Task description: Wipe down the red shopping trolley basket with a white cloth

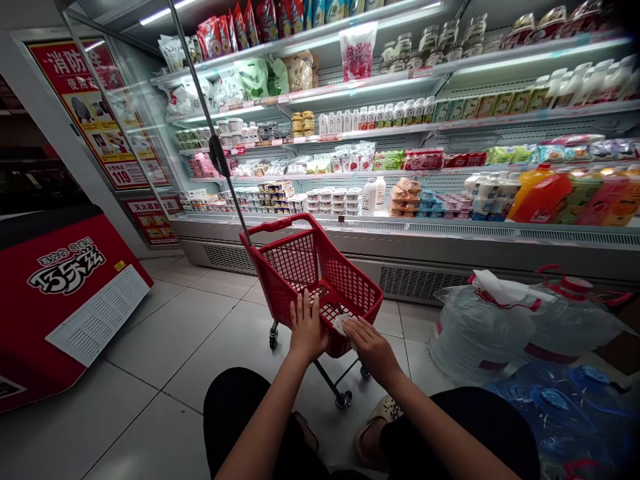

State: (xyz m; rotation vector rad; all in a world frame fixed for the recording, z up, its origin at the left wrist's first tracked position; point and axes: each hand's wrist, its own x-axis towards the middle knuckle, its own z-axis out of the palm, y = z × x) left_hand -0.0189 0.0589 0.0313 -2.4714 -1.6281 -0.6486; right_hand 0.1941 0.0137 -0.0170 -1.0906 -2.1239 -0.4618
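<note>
The left hand [307,333], fingers spread, should steady the red cart [339,345]. The right hand [370,345] holds a white wipe [341,325]; press it evenly along the rim.

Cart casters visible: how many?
3 on the red cart: left caster, under its picture-left side; near caster, lowest in frame; right caster, just below the right hand. Others may be hidden.

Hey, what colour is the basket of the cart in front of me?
The basket is red, with latticed walls; the head view shows it best.
</note>
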